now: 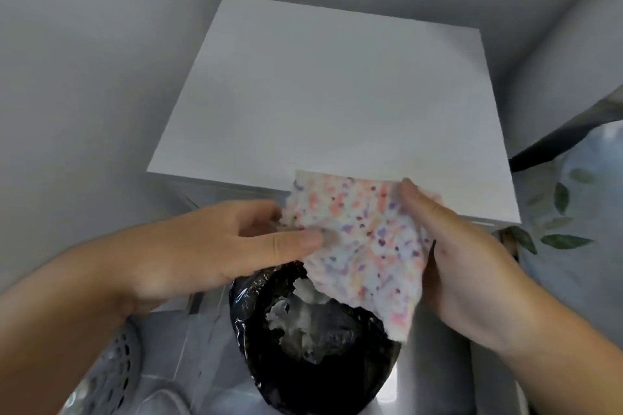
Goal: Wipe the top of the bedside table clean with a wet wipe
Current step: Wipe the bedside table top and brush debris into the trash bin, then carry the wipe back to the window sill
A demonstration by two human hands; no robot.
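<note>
The white bedside table stands ahead of me, its flat top bare. A wet wipe speckled with pink, orange and purple hangs spread in the air over the table's near edge. My left hand pinches the wipe's left edge between thumb and fingers. My right hand grips its right side, fingers curled round the edge. The wipe's lower corner droops over a bin below.
A bin lined with a black bag sits on the floor directly beneath the wipe, with crumpled white tissue inside. A grey perforated basket is at lower left. A bed with leaf-patterned bedding borders the table's right side. Grey walls close the corner.
</note>
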